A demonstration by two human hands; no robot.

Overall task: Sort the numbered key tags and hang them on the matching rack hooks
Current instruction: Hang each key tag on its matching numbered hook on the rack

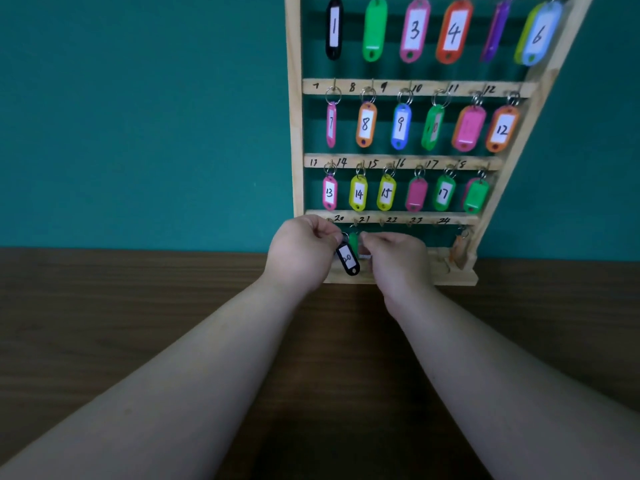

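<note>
Forearms are being stretched over the dark wooden worktop (138, 323) toward the wooden key rack (294, 133). Black tag 20 (348, 259) is being pinched at its ring by the left hand (301, 251), just below the 20 label (338, 218) on the bottom rail. The right hand (394, 258) is being held curled beside a green tag (353, 241); what its grip is holding cannot be told. Likely risk: the ring being slipped past the small hook, or onto 21, because the hooks are being covered by fingers. Upper-row tags (366, 124) are being left hanging; an orange tag (460, 249) is hanging bottom right.
</note>
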